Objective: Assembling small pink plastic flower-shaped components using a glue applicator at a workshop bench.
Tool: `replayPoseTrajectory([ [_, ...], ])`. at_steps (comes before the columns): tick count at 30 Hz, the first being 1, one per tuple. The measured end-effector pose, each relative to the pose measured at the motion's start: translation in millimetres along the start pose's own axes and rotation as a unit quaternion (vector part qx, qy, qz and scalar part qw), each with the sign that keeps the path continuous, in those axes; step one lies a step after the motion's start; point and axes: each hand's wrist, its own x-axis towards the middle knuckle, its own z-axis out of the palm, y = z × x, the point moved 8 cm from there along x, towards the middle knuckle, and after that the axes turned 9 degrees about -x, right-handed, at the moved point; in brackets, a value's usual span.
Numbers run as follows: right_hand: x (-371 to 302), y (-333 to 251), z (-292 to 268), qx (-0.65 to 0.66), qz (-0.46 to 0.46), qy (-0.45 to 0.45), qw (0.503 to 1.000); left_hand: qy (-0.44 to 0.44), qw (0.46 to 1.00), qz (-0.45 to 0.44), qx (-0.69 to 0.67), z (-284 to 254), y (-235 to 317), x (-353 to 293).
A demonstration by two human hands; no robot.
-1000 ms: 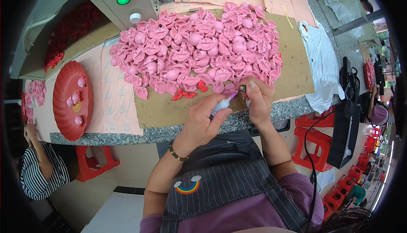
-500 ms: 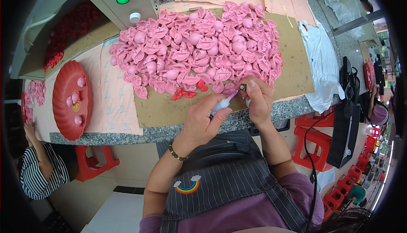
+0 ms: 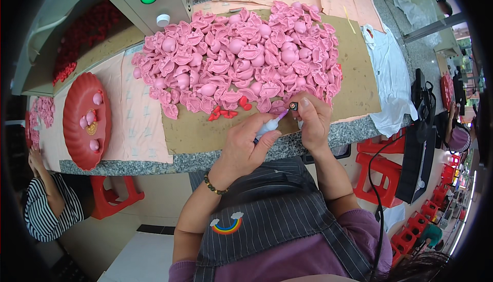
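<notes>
Closed around a small pale squeeze bottle (image 3: 268,126) with a thin purple nozzle is my left hand (image 3: 241,146). Between thumb and fingers, my right hand (image 3: 314,123) pinches a small black square part (image 3: 293,106) with a round coppery centre. The nozzle tip points up at this part and is at or very near it; whether they touch I cannot tell. Just beyond both hands spreads a heap of pink moulded plastic pieces (image 3: 236,66), some cupped and some rounded. Several small red pieces (image 3: 222,112) lie at its near edge, on a brown board (image 3: 197,135).
A red scalloped dish (image 3: 72,120) with a few pink rounded pieces stands to the left. Behind it is a grey machine housing (image 3: 136,10) with a green button. White cloth (image 3: 387,87) hangs over the granite edge at right. A person in a striped top (image 3: 49,210) works at far left.
</notes>
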Motion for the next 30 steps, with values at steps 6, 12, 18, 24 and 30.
replayPoseTrajectory([
  [6,0.3,0.1,-0.2,-0.002,-0.005,-0.002,1.0,-0.001,1.0,0.002,-0.002,-0.2,1.1,0.2],
  [12,-0.4,1.0,-2.5,-0.005,0.01,0.007,1.0,-0.002,1.0,0.009,-0.003,1.0,0.9,1.0],
  [18,-1.1,1.6,-1.1,0.002,0.02,0.005,1.0,0.003,1.0,0.007,-0.001,-0.3,1.0,-1.0],
  [24,-0.3,14.9,-2.0,0.119,0.106,-0.013,0.987,0.0,1.0,0.007,0.005,1.6,0.3,1.4],
  [30,9.2,-19.9,-38.3,0.162,0.009,0.037,0.986,0.075,0.997,-0.005,-0.02,-13.3,-8.1,-8.7],
])
